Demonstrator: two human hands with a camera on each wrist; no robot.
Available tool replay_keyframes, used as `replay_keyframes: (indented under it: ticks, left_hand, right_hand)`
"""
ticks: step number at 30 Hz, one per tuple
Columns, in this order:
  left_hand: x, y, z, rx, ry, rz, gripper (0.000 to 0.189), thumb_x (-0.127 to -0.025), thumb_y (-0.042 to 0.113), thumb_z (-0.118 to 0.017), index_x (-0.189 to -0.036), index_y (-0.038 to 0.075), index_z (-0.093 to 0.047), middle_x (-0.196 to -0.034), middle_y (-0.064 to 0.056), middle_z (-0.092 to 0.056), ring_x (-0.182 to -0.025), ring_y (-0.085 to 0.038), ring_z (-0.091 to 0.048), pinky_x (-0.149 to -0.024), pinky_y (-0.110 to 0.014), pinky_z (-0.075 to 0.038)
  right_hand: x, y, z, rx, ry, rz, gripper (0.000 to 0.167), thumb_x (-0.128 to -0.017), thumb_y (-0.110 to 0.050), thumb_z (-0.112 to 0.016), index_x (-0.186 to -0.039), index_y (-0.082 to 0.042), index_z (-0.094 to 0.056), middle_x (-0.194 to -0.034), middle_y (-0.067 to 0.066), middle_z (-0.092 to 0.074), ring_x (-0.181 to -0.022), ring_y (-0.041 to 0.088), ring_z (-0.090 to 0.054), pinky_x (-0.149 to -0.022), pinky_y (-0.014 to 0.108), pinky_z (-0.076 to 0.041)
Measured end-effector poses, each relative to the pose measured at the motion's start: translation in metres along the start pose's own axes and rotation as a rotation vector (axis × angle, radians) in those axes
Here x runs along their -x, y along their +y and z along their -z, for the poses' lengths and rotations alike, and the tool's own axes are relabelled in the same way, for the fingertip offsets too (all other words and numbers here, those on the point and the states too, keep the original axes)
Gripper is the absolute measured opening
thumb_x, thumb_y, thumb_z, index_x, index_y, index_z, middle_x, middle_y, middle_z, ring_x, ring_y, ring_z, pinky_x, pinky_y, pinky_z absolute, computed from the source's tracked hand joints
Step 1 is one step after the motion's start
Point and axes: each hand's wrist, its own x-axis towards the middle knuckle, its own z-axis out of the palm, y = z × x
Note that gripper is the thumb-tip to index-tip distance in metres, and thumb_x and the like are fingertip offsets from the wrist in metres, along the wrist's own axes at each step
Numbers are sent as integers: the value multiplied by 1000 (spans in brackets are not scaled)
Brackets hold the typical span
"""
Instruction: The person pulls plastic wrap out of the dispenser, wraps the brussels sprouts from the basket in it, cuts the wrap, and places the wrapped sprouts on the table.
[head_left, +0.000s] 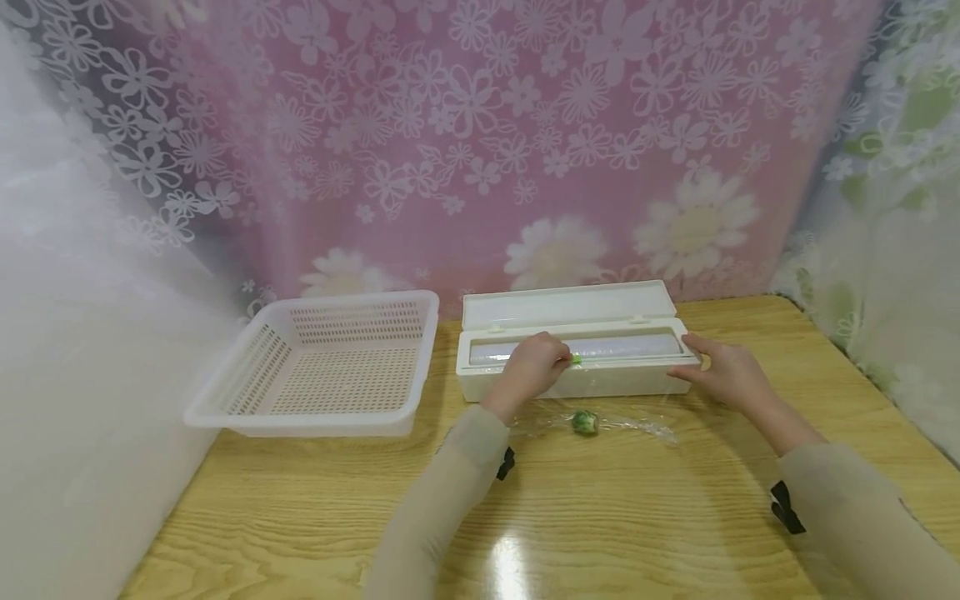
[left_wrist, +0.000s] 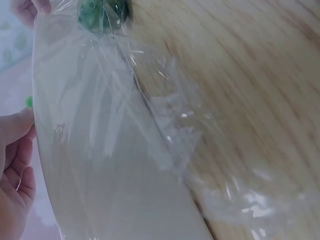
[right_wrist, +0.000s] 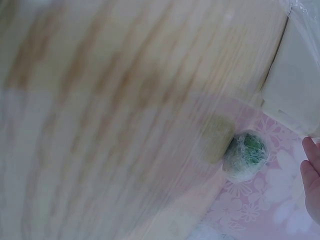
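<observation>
Green tab at the left fingertips, midway along the box's near long rim

Nearest, on the table (head_left: 615, 517), a small green vegetable (head_left: 585, 422) lies on the person's side of the white box (head_left: 577, 384), with clear film (head_left: 637, 427) about it; the left hand (head_left: 534, 367) is the nearer one. That hand pinches the green tab (head_left: 576, 359), which sits almost straight beyond the vegetable. The box's long axis runs left to right, roughly along the table's far edge, so the tab's travel would likely follow it. The right hand (head_left: 727, 375) grips the box's right end. Beyond the tab, the film roll (head_left: 630, 345) lies parallel; farther, the lid (head_left: 570, 307) stands open.
</observation>
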Motion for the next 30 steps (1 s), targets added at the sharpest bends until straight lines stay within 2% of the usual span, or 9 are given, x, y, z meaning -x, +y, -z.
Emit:
replay_keyframes:
  ticks: [1,5,16,22,30]
  left_hand:
    - [1,-1,0,1,1,-1,13,-85,20,-60,-92,14,-70,-89,5,-65,-87,-9,-55,-78,-16,-42]
    - [5,-6,0,7,18,-8,12,-85,19,-61,-91,14,-70,-88,5,-65,-86,-9,-56,-78,-17,-43]
    - [19,-20,9,26,31,5,11,-84,17,-62,-91,12,-69,-87,3,-65,-85,-10,-56,-77,-18,-44]
    - [26,-31,5,12,57,-4,8,-83,16,-62,-86,12,-69,-83,3,-64,-82,-11,-56,-76,-18,-44]
    - [39,-45,7,24,76,36,9,-83,16,-63,-86,11,-70,-84,2,-65,-83,-12,-57,-77,-21,-44]
  right_hand:
    - [0,0,0,3,-6,-6,74,-78,-47,-61,-127,6,-42,-49,2,-41,-39,12,-24,-42,28,-27]
    - [1,-1,0,1,-12,-6,74,-78,-46,-61,-127,6,-42,-47,1,-39,-39,12,-24,-42,28,-27]
    - [1,-2,4,6,-12,-11,74,-78,-46,-62,-127,7,-41,-51,2,-41,-39,12,-24,-42,28,-26]
    - [0,-1,3,2,-34,-18,77,-78,-49,-59,-128,7,-40,-54,3,-44,-39,12,-23,-43,29,-27]
    - [0,-1,0,11,-15,-2,75,-79,-47,-61,-127,7,-41,-48,1,-40,-39,12,-23,-43,28,-27]
